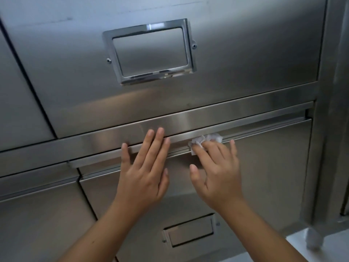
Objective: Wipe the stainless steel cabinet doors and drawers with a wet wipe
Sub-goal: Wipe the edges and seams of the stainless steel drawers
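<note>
Crumpled white wet wipe pressed on top rail of lower drawer under flat, straight fingers of right hand. At nine o'clock, left hand, open, flat against same rail. At eleven, label frame.

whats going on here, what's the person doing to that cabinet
A person is cleaning a steel cabinet. The right hand presses a crumpled white wipe with straight fingers against the top lip of the lower drawer. The left hand lies flat beside it on the same lip, its fingertips reaching the rail above. The upper drawer with its label frame is not being touched.
</note>
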`<move>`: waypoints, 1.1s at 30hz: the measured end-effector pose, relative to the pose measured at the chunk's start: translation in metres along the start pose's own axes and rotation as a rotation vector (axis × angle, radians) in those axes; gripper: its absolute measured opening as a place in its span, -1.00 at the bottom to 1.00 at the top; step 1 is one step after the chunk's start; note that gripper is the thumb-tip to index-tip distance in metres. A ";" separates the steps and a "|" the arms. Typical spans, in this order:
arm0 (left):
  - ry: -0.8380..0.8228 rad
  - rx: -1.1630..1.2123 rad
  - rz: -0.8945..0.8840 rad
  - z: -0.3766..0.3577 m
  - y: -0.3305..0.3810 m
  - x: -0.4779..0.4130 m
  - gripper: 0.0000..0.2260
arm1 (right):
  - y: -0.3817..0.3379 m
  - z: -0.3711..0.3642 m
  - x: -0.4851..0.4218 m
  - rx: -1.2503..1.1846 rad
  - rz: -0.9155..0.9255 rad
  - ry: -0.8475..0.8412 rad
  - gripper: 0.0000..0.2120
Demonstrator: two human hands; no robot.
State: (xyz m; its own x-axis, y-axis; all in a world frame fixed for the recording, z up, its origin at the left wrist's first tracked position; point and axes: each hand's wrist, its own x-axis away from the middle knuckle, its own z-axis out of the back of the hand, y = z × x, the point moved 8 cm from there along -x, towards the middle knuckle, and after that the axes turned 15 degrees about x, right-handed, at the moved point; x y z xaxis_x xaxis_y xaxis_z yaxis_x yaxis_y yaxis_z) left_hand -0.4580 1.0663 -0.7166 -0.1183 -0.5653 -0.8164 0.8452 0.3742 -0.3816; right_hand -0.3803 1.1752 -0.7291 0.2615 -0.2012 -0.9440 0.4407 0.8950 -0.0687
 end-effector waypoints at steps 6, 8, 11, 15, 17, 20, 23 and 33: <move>0.048 -0.047 0.197 0.016 -0.034 0.041 -0.50 | -0.056 -0.004 0.006 0.091 0.076 -0.040 -0.55; 0.043 -0.056 0.238 0.022 -0.047 0.056 -0.49 | -0.078 -0.007 0.009 0.066 0.091 -0.028 -0.55; 0.042 -0.058 0.344 0.031 -0.068 0.085 -0.48 | -0.118 -0.013 0.015 0.006 0.119 -0.024 -0.54; 0.048 0.018 0.471 0.035 -0.088 0.110 -0.48 | -0.157 -0.020 0.020 -0.043 0.141 -0.020 -0.54; 0.030 0.055 0.443 0.034 -0.091 0.110 -0.48 | -0.158 -0.022 0.021 -0.025 0.171 0.009 -0.56; 0.002 0.062 0.419 0.036 -0.096 0.117 -0.48 | -0.134 -0.024 0.020 0.049 0.180 0.061 -0.57; -0.019 0.055 0.407 0.041 -0.104 0.130 -0.48 | -0.114 -0.026 0.021 0.100 0.088 0.091 -0.58; -0.021 0.128 0.416 0.044 -0.106 0.133 -0.49 | -0.195 -0.024 0.019 0.005 0.224 0.111 -0.58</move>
State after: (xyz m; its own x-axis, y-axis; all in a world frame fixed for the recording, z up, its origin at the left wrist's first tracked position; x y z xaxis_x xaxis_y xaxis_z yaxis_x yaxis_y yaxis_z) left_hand -0.5405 0.9188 -0.7653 0.2557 -0.4006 -0.8799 0.8765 0.4800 0.0362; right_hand -0.4821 1.0066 -0.7412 0.2569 0.0469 -0.9653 0.3872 0.9101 0.1472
